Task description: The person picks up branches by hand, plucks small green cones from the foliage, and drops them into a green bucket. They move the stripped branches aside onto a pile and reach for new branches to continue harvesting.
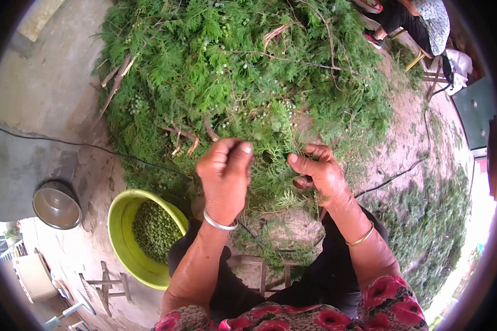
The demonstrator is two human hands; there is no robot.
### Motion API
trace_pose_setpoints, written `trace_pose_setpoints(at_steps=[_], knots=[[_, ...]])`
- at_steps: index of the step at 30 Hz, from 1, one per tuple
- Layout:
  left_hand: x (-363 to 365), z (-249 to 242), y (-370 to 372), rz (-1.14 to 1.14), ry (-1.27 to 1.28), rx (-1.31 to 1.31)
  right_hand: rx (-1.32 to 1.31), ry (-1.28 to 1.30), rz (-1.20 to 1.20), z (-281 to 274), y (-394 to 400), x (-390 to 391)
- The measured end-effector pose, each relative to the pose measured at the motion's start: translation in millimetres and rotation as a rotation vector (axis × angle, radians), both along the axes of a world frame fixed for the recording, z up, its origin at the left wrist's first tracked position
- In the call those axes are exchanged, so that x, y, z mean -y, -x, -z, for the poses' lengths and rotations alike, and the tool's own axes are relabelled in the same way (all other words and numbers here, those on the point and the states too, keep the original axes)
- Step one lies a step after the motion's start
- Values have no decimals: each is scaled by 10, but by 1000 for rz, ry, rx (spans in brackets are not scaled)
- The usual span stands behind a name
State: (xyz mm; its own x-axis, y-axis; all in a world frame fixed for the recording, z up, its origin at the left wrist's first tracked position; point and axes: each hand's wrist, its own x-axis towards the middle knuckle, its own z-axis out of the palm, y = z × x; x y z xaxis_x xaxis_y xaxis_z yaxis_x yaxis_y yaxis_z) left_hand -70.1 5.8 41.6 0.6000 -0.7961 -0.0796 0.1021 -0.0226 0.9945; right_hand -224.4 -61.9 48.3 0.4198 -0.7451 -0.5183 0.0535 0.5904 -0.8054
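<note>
My left hand (pixel 225 172) is closed in a fist, its thumb pressed against the bent fingers; whatever lies inside is hidden. Facing it, my right hand (pixel 321 172) has its fingers curled and its thumb pointing left. A light green evergreen sprig (pixel 285 124) reaches up from the right thumb tip and seems pinched there. Both hands are above the near edge of a large heap of cut evergreen branches (pixel 204 71), some bearing small pale berries. To the left of my left arm, a yellow-green bucket (pixel 117 243) holds many small green berries (pixel 156 231).
A metal bowl (pixel 57 205) lies left of the bucket, near a small wooden stool (pixel 107 287). A black cable (pixel 66 141) crosses the floor. More greenery (pixel 425 237) is spread at the right. Another person (pixel 419 25) sits at the upper right.
</note>
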Motion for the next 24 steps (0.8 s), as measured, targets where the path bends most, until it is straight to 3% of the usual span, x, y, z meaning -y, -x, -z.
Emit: trace_pose_setpoints(at_steps=[1, 3, 4, 6, 9, 11, 15, 19, 23, 24], knots=[[5, -32, -81, -42, -28, -149, 0, 1, 2, 24, 26, 18], [-7, 47, -338, 1, 179, -601, 151, -44, 26, 76, 98, 54], [-1, 9, -383, 45, 177, -680, 152, -41, 28, 50, 77, 49], [16, 22, -354, 94, 197, -656, 57, -85, 196, -27, 7, 10], [44, -51, -199, 83, 186, -626, -42, -75, 191, -85, -33, -12], [21, -11, -163, 120, 77, -176, -17, -37, 95, -11, 4, 4], [16, -25, -136, 179, 43, -46, 0, 60, -105, 15, 25, 3], [-7, 70, -176, 144, 21, 222, -23, 57, -130, 15, 48, 15], [3, 80, -154, 100, 33, 252, 48, 101, -142, 68, 42, 17], [25, 103, -151, 61, 87, 475, 55, 108, -136, 75, 44, 15]])
